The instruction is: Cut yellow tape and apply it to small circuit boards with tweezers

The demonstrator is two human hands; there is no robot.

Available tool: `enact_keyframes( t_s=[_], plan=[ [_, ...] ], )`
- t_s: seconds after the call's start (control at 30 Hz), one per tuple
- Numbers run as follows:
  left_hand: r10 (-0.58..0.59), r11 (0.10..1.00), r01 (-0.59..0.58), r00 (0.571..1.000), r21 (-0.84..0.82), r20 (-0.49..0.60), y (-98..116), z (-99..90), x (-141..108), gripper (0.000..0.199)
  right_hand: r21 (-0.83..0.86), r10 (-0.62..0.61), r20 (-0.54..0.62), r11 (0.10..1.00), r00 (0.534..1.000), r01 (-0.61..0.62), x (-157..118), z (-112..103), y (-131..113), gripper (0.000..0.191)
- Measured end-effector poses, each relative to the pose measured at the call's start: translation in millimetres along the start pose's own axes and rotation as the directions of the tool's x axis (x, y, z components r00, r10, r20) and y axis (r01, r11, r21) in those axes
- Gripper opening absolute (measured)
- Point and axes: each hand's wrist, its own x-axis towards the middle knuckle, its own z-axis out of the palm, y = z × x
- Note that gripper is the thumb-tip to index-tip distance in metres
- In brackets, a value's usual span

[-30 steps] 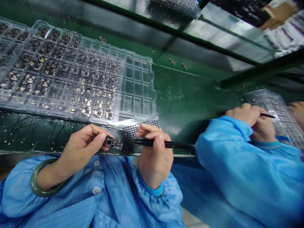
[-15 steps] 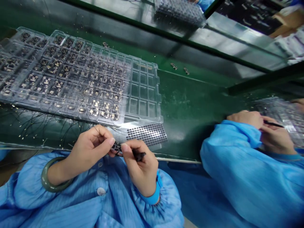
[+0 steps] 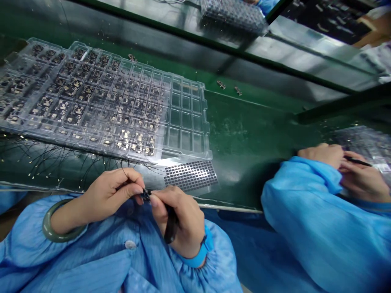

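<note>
My left hand (image 3: 117, 190), with a green bangle at its wrist, pinches a small dark circuit board (image 3: 147, 194) in front of my chest. Close beside it on the right, my right hand (image 3: 180, 215) has its fingers wrapped round a black tool (image 3: 171, 226); the thumb and index fingertips meet the board's right side. The tool's tip is hidden. Just beyond my hands lies a sheet of small black squares (image 3: 192, 176). Clear plastic trays (image 3: 186, 136) with many small boards in their compartments stand behind, at the left.
Thin black wires (image 3: 61, 160) spread along the trays' near edge. Several small parts, including one (image 3: 221, 84), lie at the back of the green bench (image 3: 244, 122). At the right, a person's blue sleeves (image 3: 317, 203) and hands (image 3: 360, 175) work near another tray.
My right hand has turned, so the black tool now points down towards my wrist. Both hands are slightly lower and the board is more covered by fingers. The view has shifted a little.
</note>
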Motion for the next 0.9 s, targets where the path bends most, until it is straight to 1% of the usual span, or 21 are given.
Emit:
enact_keyframes(
  t_s=[0.07, 0.13, 0.2, 0.27, 0.33, 0.4, 0.47, 0.53, 0.6, 0.67, 0.7, 0.77, 0.83, 0.9],
  plan=[
    [-0.020, 0.998, 0.022, 1.000, -0.060, 0.024, 0, -2.7, -1, 0.013, 0.015, -0.006, 0.003, 1.000, 1.000, 0.006, 2, 1, -1, 0.017],
    [-0.026, 0.983, 0.026, 1.000, -0.179, 0.004, -1, -2.7, -3, 0.009, 0.055, 0.026, -0.007, 0.998, 1.000, -0.026, 4, 2, -1, 0.017],
    [-0.029, 0.955, 0.022, 0.999, -0.297, -0.020, -4, -1.5, -6, 0.017, 0.092, 0.056, -0.013, 0.994, 0.998, -0.055, 6, 2, -1, 0.017],
    [-0.044, 0.937, 0.032, 0.999, -0.347, -0.025, -7, -1.4, -9, 0.019, 0.117, 0.070, -0.008, 0.991, 0.997, -0.069, 8, 2, -1, 0.018],
    [-0.060, 0.947, 0.053, 0.998, -0.316, -0.013, -9, -3.5, -11, 0.014, 0.129, 0.074, 0.005, 0.989, 0.997, -0.074, 9, 4, -2, 0.019],
    [-0.037, 0.976, 0.034, 0.999, -0.214, -0.010, -11, -7.1, -11, 0.014, 0.135, 0.084, 0.038, 0.987, 0.996, -0.088, 9, 6, -4, 0.018],
    [0.042, 0.996, -0.045, 0.998, -0.081, -0.043, -12, -10.3, -11, 0.013, 0.144, 0.103, 0.068, 0.983, 0.992, -0.112, 9, 9, -5, 0.014],
    [0.147, 0.989, -0.147, 0.985, 0.008, -0.086, -13, -12.1, -12, 0.015, 0.158, 0.111, 0.091, 0.980, 0.990, -0.124, 9, 11, -7, 0.009],
    [0.216, 0.976, -0.218, 0.967, 0.001, -0.133, -16, -13.0, -13, 0.018, 0.165, 0.087, 0.101, 0.981, 0.991, -0.103, 11, 11, -9, 0.007],
    [0.246, 0.963, -0.259, 0.956, -0.070, -0.158, -19, -14.8, -14, 0.020, 0.156, 0.054, 0.110, 0.985, 0.992, -0.070, 13, 11, -11, 0.013],
    [0.254, 0.956, -0.271, 0.956, -0.108, -0.148, -20, -16.4, -15, 0.020, 0.154, 0.046, 0.115, 0.986, 0.992, -0.064, 15, 11, -12, 0.017],
    [0.276, 0.946, -0.286, 0.958, -0.151, -0.083, -22, -20.9, -16, 0.020, 0.165, 0.054, 0.128, 0.983, 0.990, -0.075, 18, 12, -15, 0.021],
    [0.306, 0.943, -0.309, 0.951, -0.124, -0.043, -22, -25.6, -18, 0.020, 0.191, 0.054, 0.134, 0.978, 0.989, -0.080, 21, 16, -19, 0.019],
    [0.350, 0.931, -0.355, 0.934, -0.082, -0.064, -21, -28.8, -21, 0.022, 0.203, 0.020, 0.119, 0.978, 0.993, -0.044, 22, 21, -24, 0.016]
  ],
)
